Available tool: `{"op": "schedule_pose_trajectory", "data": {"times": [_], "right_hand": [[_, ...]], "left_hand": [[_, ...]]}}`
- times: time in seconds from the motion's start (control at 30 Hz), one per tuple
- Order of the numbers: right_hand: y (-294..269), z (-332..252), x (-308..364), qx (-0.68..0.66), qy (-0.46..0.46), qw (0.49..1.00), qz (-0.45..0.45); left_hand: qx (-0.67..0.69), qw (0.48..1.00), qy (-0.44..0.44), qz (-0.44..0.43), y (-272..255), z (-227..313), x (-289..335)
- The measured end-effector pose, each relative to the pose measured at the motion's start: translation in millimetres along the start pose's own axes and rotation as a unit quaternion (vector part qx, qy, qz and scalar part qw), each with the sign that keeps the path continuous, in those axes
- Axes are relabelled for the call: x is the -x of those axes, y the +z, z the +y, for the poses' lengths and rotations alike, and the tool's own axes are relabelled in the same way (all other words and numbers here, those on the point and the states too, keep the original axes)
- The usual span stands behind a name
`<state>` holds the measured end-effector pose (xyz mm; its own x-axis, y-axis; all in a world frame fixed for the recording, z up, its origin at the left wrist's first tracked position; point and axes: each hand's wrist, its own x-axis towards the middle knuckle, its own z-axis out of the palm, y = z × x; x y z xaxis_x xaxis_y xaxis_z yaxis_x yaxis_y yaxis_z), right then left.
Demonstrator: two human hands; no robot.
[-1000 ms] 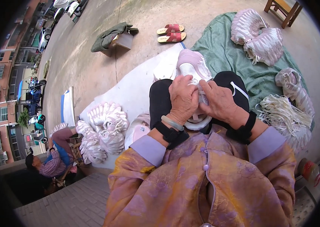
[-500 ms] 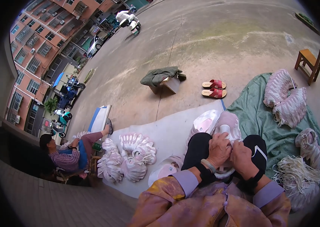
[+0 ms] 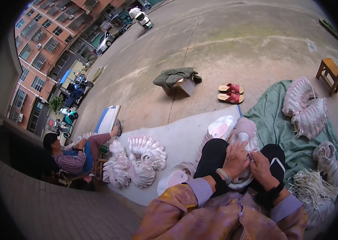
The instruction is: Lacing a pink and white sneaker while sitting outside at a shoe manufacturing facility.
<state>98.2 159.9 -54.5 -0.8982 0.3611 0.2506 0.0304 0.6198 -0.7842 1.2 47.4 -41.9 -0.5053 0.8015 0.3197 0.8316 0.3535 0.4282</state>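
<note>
A pale pink and white sneaker point(image 3: 244, 130) rests in my lap between my knees, toe pointing away. My left hand point(image 3: 234, 161) lies over its lace area with fingers bent and closed on the upper. Close beside it, my right hand point(image 3: 260, 166) pinches at the eyelet edge. A white shoelace point(image 3: 277, 161) loops out by the right hand over my dark trouser knee. The fingertips partly hide the eyelets. Another pale shoe point(image 3: 220, 127) stands just left of the sneaker, and one more shoe point(image 3: 173, 178) lies beside my left knee.
Bundled sneakers point(image 3: 147, 158) sit on the pale mat point(image 3: 181, 130). On the green cloth point(image 3: 275, 104) at right are more bundled shoes point(image 3: 305, 108) and a heap of white laces point(image 3: 313, 188). Beyond are red slippers point(image 3: 231, 93), a covered box point(image 3: 181, 82) and a wooden chair point(image 3: 333, 74). Someone sits left point(image 3: 73, 158).
My left hand has flattened slightly over the shoe, and my right hand has shifted a little to the right. The scooter in the distance has moved farther off.
</note>
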Motion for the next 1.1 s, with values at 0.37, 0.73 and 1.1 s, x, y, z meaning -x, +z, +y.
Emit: {"op": "schedule_pose_trajectory", "data": {"times": [0.37, 0.73, 1.1], "right_hand": [[3.1, 13.6, 12.4, -0.007, 0.014, 1.0, 0.008], [-2.9, 1.9, 14.6, -0.028, 0.092, 0.995, -0.03], [-8.1, -6.8, 17.2, -0.033, 0.077, 0.996, 0.038]], "left_hand": [[-0.021, 0.996, 0.088, 0.002, -10.1, 8.5, -3.3], [-0.278, 0.951, -0.135, -0.004, -177.2, -157.3, 112.1], [-0.239, 0.936, -0.212, -0.149, -145.0, -167.5, 105.0]]}}
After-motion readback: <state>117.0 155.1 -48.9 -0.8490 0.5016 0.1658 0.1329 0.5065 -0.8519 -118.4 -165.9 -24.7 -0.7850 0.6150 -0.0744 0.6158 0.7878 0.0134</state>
